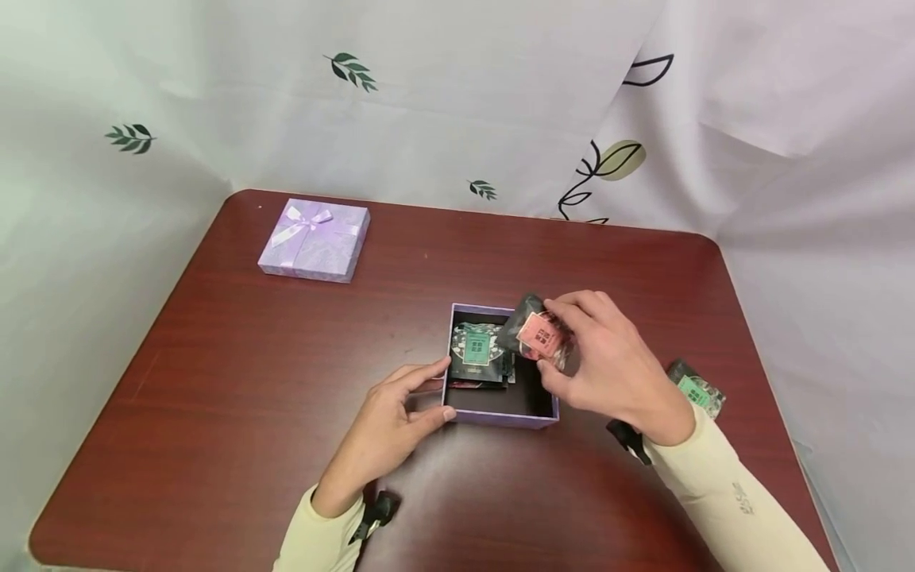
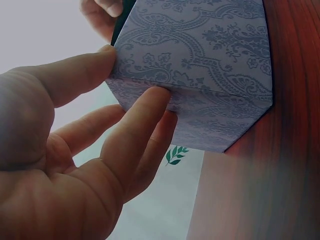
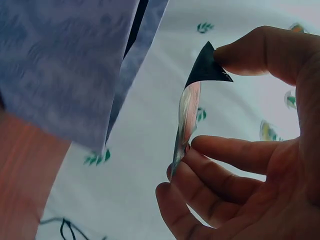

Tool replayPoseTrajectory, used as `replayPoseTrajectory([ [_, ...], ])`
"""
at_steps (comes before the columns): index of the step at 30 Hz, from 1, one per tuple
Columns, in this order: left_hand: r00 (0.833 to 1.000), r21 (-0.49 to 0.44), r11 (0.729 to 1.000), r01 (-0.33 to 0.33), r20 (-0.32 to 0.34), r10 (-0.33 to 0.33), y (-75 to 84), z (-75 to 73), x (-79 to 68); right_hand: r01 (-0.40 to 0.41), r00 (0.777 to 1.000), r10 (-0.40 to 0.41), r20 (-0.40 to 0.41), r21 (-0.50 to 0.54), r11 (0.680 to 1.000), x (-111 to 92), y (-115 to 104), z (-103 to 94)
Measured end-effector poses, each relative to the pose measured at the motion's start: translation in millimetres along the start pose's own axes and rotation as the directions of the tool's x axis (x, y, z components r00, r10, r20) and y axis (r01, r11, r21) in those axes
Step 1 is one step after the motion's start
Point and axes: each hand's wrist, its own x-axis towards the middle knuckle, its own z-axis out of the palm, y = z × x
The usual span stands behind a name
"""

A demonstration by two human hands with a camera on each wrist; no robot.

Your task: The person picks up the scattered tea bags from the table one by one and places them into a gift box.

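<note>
Backdrop: we see a pale cloth [image 1: 457, 103] printed with leaves hanging behind and beside the bench.
Bench: we work on a dark red bench [image 1: 286, 445] with rounded corners.
Lid: a lilac lid [image 1: 314, 241] with a ribbon bow lies at about 10 o'clock from the box, well apart from it.
Box: the open lilac box [image 1: 500, 415] sits near the middle of the bench, its dark inside showing.
Left hand: our left hand [image 1: 389, 425] steadies the box from 9 o'clock, thumb on the rim corner and fingertips against the outer wall, fingers fairly straight rather than wrapped round it.
Right hand: our right hand [image 1: 608, 361] pinches a dark packet with a pink label [image 1: 539, 334] between thumb and fingers, holding it over the box's 1 o'clock corner.
Packets in the box: a green-label packet [image 1: 477, 349] lies flat inside on the 9 o'clock side, on top of at least one more.
Spare packet: another green-label packet [image 1: 696, 389] lies on the bench at 3 o'clock, partly behind our right wrist.
Progress: we judge the filling is partway; some packets are in, one is above the box, one waits outside, and the lid is off.
Views: only the head view shows the box contents and labels; the left wrist shows our fingertips [image 2: 155, 97] on the patterned wall; the right wrist shows the packet edge-on, thin, gripped at its top corner and lower edge.
</note>
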Motion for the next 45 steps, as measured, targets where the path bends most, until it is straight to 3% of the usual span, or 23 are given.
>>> replayPoseTrajectory([
  [11, 1.0, -0.007, 1.0, -0.016, -0.008, 0.015, -0.8, 1.1, 1.7, 0.073, 0.996, -0.075, 0.053, 0.051, 0.996, 9, -15, 32.9],
  [28, 1.0, 0.001, 1.0, -0.006, 0.0, 0.006, 0.5, -0.4, 1.8, 0.183, 0.978, -0.184, 0.102, 0.022, 0.983, 20, -20, 78.4],
  [39, 1.0, 0.021, 1.0, -0.004, -0.003, 0.004, 0.7, 0.2, 2.0, 0.169, 0.979, -0.167, 0.114, -0.003, 0.986, 20, -20, 78.4],
  [45, 1.0, -0.017, 1.0, 0.011, 0.003, -0.011, 0.5, 0.9, 1.2, 0.157, 0.985, -0.158, 0.072, 0.024, 0.987, 17, -18, 64.5],
])
